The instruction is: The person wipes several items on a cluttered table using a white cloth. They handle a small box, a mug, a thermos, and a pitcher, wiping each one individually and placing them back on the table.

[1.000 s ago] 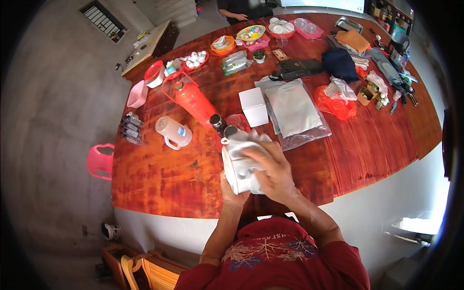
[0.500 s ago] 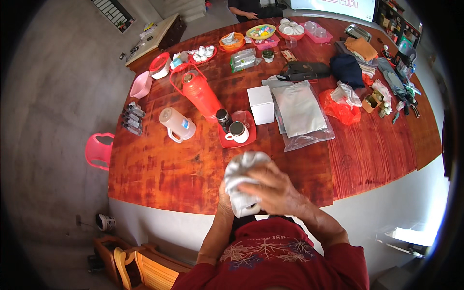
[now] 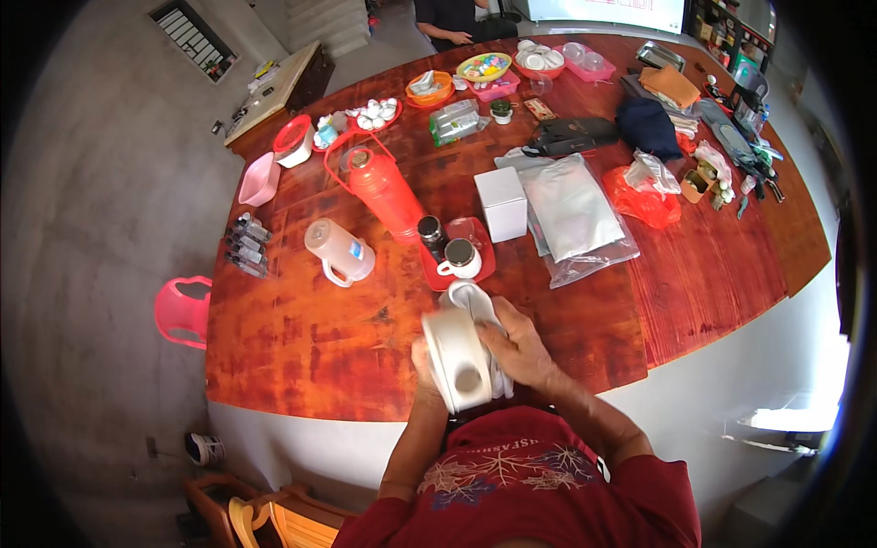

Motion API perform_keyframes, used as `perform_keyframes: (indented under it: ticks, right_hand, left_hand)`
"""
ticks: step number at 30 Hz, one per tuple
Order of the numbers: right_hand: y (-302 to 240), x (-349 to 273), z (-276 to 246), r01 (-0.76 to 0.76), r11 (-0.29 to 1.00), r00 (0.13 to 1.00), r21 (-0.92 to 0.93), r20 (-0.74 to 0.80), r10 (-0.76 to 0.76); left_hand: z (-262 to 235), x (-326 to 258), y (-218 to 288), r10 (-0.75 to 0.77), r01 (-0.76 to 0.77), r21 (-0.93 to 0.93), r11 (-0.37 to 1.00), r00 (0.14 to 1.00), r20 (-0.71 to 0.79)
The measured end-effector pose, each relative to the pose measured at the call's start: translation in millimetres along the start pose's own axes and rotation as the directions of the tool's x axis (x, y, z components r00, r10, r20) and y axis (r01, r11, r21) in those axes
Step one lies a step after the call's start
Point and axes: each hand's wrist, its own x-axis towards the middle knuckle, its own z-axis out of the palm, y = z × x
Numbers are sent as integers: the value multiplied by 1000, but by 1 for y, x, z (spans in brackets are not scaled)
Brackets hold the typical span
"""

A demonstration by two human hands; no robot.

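Note:
In front of my shirt, over the table's near edge, my left hand (image 3: 422,367) grips a white, rounded, box-like vessel (image 3: 449,342) from its left side. A dark round spot shows on its blurred lower part. My right hand (image 3: 523,345) closes on a white cloth (image 3: 502,382) pressed against the vessel's right side. Most of the left fingers are hidden behind the vessel. Just beyond stands a red tray (image 3: 486,272) with a white mug (image 3: 462,259) with a dark lid, a dark bottle (image 3: 433,236) and a clear glass.
Left of the tray are a red thermos flask (image 3: 387,194) and a pale pink jug (image 3: 345,252). A white box (image 3: 501,205) and a bagged pale garment (image 3: 575,212) lie to the right. Bowls and trays line the far edge, where a person (image 3: 461,23) sits.
The vessel has turned, so its pale side now shows. The cloth and my right hand have shifted from over it to its right side. The view has tilted slightly.

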Motion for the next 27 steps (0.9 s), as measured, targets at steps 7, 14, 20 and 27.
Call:
perform_keyframes:
  ticks: [7, 14, 20, 27]
  right_hand:
    - [-13, 6, 49, 144, 983, 946, 115, 276, -171]
    - [11, 14, 82, 348, 895, 924, -278, 263, -277]
    - [9, 12, 95, 356, 910, 862, -214, 452, -231]
    - [-2, 38, 79, 409, 853, 889, -325, 351, -292]
  left_hand:
    - [10, 9, 51, 179, -171, -84, 982, 978, 105]
    - [54, -9, 88, 278, -255, 160, 953, 950, -140]
    - [48, -36, 110, 170, -30, 587, 809, 968, -185]
    - [70, -21, 86, 219, -113, 358, 927, 937, -272]
